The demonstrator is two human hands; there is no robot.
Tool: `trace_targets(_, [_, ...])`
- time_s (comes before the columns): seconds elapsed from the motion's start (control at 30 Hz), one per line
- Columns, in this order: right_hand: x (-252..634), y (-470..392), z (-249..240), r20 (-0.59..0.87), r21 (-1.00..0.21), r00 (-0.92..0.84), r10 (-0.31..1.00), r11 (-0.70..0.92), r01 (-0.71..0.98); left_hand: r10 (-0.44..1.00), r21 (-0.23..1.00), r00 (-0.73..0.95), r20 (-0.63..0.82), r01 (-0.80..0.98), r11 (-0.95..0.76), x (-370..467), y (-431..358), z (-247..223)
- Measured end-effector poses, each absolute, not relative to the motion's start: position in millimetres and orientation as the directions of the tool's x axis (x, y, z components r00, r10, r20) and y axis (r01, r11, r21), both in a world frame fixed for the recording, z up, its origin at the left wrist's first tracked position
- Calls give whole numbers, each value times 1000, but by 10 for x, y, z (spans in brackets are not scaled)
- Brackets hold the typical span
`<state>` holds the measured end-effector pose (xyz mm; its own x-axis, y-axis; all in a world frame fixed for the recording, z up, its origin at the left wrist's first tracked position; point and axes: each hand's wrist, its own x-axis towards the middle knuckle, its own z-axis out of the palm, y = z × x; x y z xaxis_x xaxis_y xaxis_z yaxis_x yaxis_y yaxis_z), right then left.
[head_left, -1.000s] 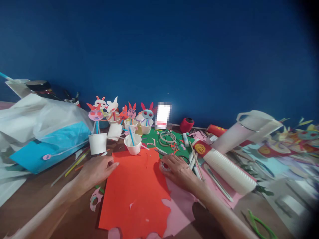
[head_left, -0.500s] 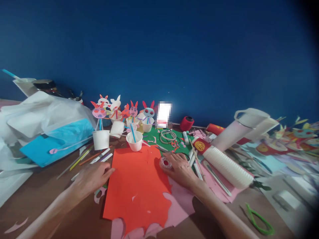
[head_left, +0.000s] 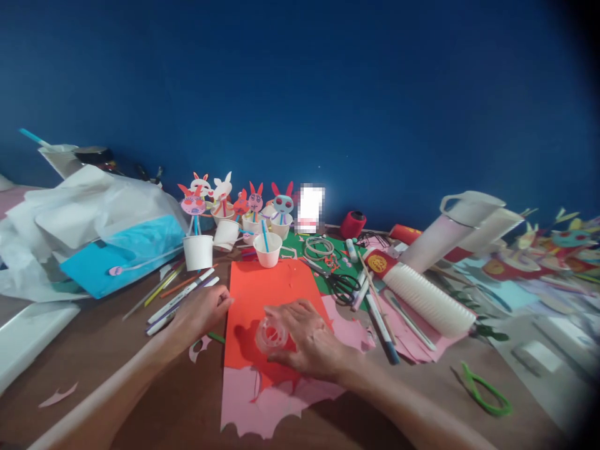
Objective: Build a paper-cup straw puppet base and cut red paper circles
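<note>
My right hand [head_left: 309, 340] is closed around a roll of clear tape [head_left: 270, 334], held over the red paper [head_left: 262, 284]. My left hand [head_left: 206, 309] is at the paper's left edge with its fingers curled in; whether they pinch anything is hidden. Pink paper [head_left: 262, 406] with a scalloped cut edge sticks out from under the red sheet. At the red sheet's far edge stands a white paper cup [head_left: 268, 250] with a blue stick in it. Scissors with black handles [head_left: 344, 287] lie to the right of the sheet.
Several paper-cup puppets [head_left: 197, 250] stand at the back left. White markers [head_left: 180, 300] lie beyond my left hand. A sleeve of stacked cups [head_left: 431, 303] and a white jug [head_left: 440, 231] are on the right. A plastic bag [head_left: 112, 200] fills the left side; a green loop [head_left: 487, 394] lies front right.
My right hand has brought the tape roll from the sheet's right edge to over its middle. More of the pink paper shows below the red sheet. My left hand's fingers have curled in.
</note>
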<state>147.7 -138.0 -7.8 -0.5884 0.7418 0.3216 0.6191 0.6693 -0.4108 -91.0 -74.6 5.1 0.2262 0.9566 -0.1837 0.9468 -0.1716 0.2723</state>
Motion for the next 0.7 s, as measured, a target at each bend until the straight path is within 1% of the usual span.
trace_targets(0.17, [1281,-1346,-86,348,-376,-635,690,723,580,958,301,233,-168,937,-175,-889,-732,50])
trace_targets(0.37, [1087,-1250,-137,351,-289,-705,616,787,545,954,331,259,-150,922,-198,-892,-716,34])
trace_targets(0.57, [982,-1228,-229,320,-298,-699,640,768,567,961,346,242,-135,920,-183,-934,-670,-65])
trace_targets(0.7, [978,-1234,-270,293,-321,-688,664,746,584,966,358,232,-111,916,-179,-999,-668,-35])
